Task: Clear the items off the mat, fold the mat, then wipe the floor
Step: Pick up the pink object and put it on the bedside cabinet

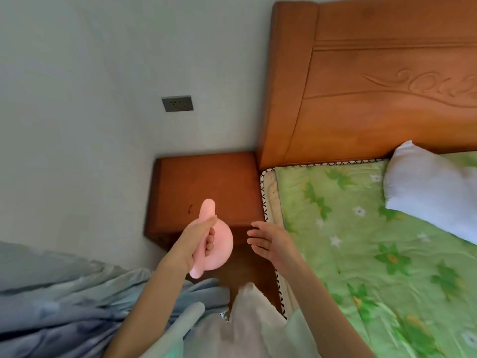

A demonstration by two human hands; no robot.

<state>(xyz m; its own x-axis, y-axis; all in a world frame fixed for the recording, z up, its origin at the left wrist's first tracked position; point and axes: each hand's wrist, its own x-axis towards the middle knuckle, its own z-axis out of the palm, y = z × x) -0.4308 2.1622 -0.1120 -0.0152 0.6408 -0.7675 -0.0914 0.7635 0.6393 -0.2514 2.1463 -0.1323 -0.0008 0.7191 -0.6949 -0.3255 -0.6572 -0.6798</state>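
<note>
A person stands at a bedside with both bare forearms reaching forward. Nearest the camera, blue-grey bedding lies crumpled at lower left, with pale cloth bunched between the arms. The left hand has its grip clenched round a pink fan, a flat round piece with a long handle poking out above and below the fist; it is held in the air over the front edge of a wooden nightstand. The right hand hangs just beside it with its grip released, fingers spread and relaxed, touching nothing. To the right runs a bed with a green flowered sheet and a white pillow. Beyond stand the carved headboard and a pale wall carrying a grey socket.
</note>
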